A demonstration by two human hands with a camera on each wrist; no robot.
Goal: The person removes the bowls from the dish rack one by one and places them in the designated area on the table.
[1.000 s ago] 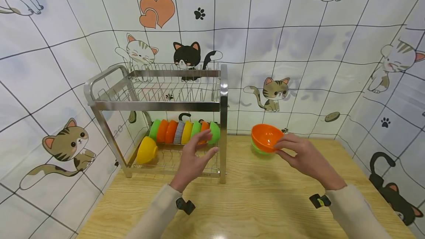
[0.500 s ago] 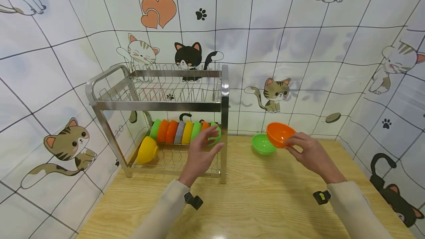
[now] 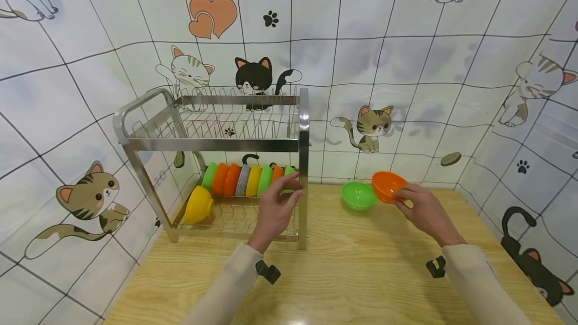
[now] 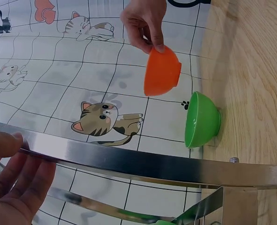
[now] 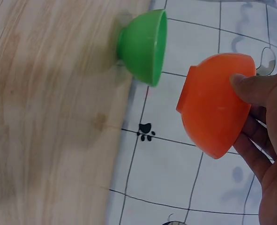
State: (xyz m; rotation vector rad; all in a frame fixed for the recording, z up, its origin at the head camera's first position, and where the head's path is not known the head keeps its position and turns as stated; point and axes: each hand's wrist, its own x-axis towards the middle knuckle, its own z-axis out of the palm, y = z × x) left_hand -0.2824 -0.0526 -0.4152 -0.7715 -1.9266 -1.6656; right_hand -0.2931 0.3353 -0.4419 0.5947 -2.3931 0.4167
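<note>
Rack [image 3: 212,144] at left, bowls [image 3: 242,180] on lower tier; front post [image 3: 303,224] pinched in left hand [image 3: 274,209], probably for bracing; green bowl [image 3: 358,197] upright on table [image 3: 343,275]; orange bowl [image 3: 386,187] aloft beside it, tilted, pinched near rim in right hand [image 3: 426,213]. Apparently a lifting step; next, likely calling for steady pinch.

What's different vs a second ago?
Right hand carried the orange bowl from over the green bowl to its right. Left hand moved right and now appears to pinch the right post of the rack. Green bowl, rack and racked bowls stayed put.
</note>
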